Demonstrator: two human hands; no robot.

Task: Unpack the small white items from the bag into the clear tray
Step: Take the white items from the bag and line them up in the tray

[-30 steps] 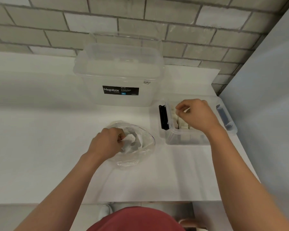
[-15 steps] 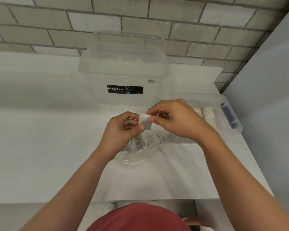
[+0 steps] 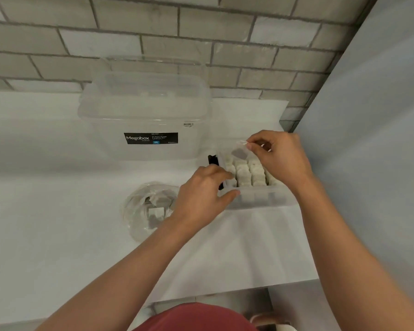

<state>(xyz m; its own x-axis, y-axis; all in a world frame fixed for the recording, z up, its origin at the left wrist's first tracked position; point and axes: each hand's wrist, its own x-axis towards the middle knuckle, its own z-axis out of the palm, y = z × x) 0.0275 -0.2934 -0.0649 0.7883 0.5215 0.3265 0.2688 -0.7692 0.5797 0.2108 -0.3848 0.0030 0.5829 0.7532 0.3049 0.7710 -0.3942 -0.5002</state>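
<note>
Item: small white packet. It is in the air, pinched by its top edge between the thumb and forefinger of the right hand. It hangs just left of and below those fingers, over the far left part of the clear tray, and is apart from the contents underneath. The other right fingers are curled loosely toward the palm.

Tray contents: stacked white packets standing in close rows, directly beneath the right hand and just right of the left fingers.

Support: left hand grips the tray's near left corner. The thumb presses on the near wall and the fingers curl over the left rim, beside a black latch.

Source: bag of clear plastic, mouth open upward, lying on the white bench just left of the left wrist, with several more white packets inside. Whether the wrist touches it cannot be told.

Also present: large clear storage box with a black "Megabox" label. It stands on the bench beyond the left fingers, against a grey brick wall.
</note>
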